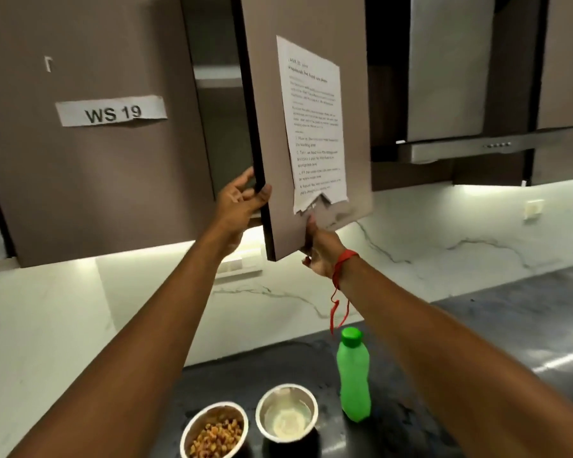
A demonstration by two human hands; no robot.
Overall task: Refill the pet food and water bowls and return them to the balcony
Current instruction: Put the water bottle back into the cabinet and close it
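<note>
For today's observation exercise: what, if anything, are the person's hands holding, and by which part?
Both hold the open cabinet door: the left hand grips its dark side edge low down, the right hand its bottom edge.

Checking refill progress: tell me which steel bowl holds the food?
The left bowl, holding brown kibble; the right bowl beside the green bottle shows none.

Two steel bowls stand near on the dark counter: one bowl of kibble (215, 430) at left, one bowl of water (287, 415) just to its right. One green bottle (354, 375) with one green cap stands right of them. Two hands are raised: left hand (240, 201) and right hand (320, 249). One open cabinet door (306, 24) carries one printed sheet (315, 127). One "WS 19" label (111, 111) is at far left. One red thread (342, 262) is on the right wrist.
</note>
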